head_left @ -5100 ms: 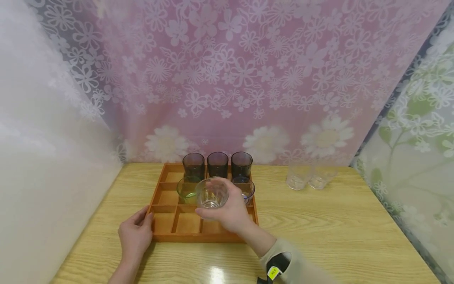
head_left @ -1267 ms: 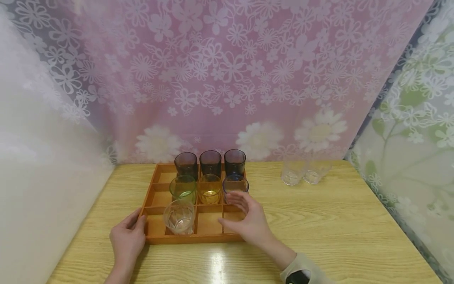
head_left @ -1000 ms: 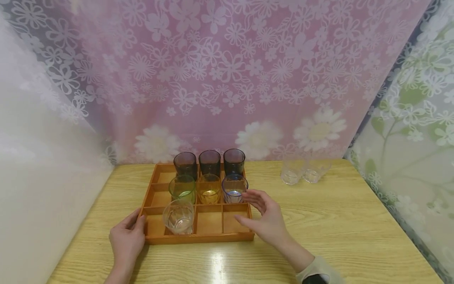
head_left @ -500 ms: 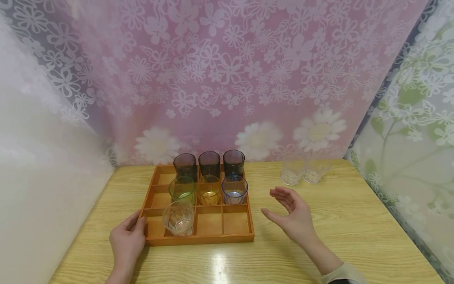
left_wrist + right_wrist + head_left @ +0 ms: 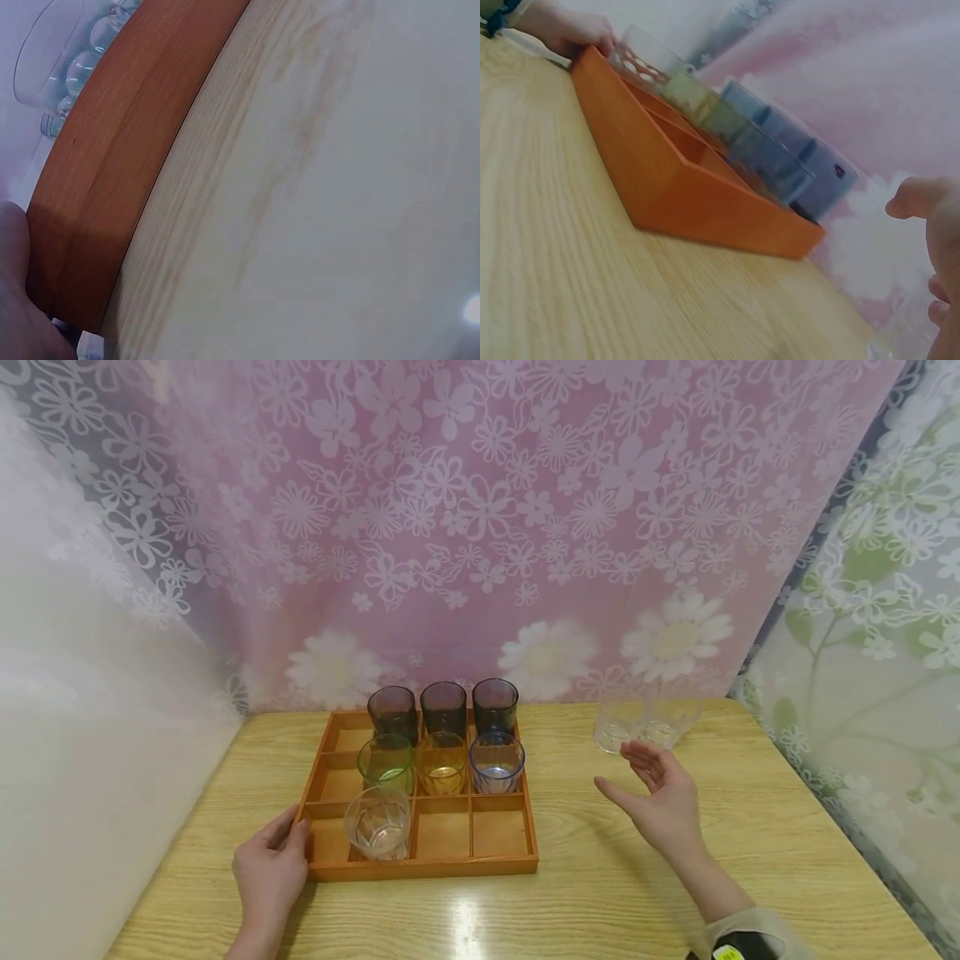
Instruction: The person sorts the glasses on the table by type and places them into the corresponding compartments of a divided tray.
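My left hand holds the front left corner of a brown wooden compartment tray; the tray wall fills part of the left wrist view. A clear glass stands in the tray's front row. Behind it are a green glass, an amber glass and a blue-rimmed glass. Three dark glasses line the back row. My right hand hovers right of the tray, thumb and fingers spread apart, holding nothing. Just beyond its fingertips stand two clear glasses.
Everything rests on a light wood-grain table. A pink flowered curtain hangs along the back edge, with pale sheets on both sides. Bare compartments show in the tray's left column and front right.
Earlier the right hand held the clear glass over the tray; that glass now stands in the front row. The right hand has moved right toward the two clear glasses. The left hand stays on the tray.
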Available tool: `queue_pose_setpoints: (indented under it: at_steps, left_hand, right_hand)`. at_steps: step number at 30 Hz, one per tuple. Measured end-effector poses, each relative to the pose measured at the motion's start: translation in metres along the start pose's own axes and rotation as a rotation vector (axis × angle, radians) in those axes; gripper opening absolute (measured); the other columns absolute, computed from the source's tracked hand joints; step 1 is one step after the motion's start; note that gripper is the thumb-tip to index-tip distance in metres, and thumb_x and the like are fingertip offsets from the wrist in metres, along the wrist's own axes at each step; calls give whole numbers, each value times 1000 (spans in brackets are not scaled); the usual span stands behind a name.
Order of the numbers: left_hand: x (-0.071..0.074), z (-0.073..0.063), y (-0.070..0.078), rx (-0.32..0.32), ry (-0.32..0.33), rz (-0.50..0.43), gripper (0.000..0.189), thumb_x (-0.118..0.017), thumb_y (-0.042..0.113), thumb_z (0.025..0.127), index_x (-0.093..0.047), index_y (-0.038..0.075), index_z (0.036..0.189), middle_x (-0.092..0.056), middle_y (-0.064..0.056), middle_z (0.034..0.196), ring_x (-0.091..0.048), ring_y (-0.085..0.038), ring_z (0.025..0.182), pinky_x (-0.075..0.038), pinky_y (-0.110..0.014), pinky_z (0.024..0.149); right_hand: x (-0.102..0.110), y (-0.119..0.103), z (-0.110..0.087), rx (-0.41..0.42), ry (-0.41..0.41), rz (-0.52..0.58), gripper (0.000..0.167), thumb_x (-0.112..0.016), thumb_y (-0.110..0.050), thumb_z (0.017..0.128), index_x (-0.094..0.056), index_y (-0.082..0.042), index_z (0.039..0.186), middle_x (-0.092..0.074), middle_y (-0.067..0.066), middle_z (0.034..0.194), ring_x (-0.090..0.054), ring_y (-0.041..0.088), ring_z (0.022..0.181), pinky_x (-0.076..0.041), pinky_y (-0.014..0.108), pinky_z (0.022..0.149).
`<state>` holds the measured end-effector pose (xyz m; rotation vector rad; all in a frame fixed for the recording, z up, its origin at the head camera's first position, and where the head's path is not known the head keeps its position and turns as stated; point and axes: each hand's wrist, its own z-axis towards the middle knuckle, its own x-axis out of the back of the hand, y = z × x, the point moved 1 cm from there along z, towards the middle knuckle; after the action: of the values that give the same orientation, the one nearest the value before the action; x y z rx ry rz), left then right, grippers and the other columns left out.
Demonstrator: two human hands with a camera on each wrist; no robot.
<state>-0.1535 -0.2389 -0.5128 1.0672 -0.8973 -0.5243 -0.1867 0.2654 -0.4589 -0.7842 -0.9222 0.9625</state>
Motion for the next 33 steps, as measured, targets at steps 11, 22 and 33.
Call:
queue_pose_setpoints:
  at_steps: [11, 22, 33]
  left_hand:
    - [2, -1, 0, 5, 8, -1, 29, -72, 5, 100, -74, -4, 127, -72, -22, 121, -66, 9, 94, -52, -7, 72]
    - [1, -1, 0, -7, 5, 6, 29, -72, 2, 98, -75, -4, 126, -73, -23, 120, -71, -10, 101, -52, -7, 72]
    - [2, 1, 0, -16, -11, -2, 29, -71, 2, 100, -73, -6, 128, -71, -26, 121, -69, -26, 108, -51, -6, 73]
  right_hand:
    - [8, 33, 24, -191, 80, -129, 79, -94, -18, 83, -52, 5, 146, -58, 18, 143, -54, 34, 135, -43, 45, 116]
    - [1, 61, 47, -269, 38, -122, 96, -92, -27, 86, -36, 6, 158, -43, 25, 158, -41, 41, 147, -35, 49, 122]
    - [-13, 77, 68, -325, -46, -52, 116, -91, -26, 87, -11, 3, 167, -21, 28, 169, -25, 43, 155, -26, 49, 126]
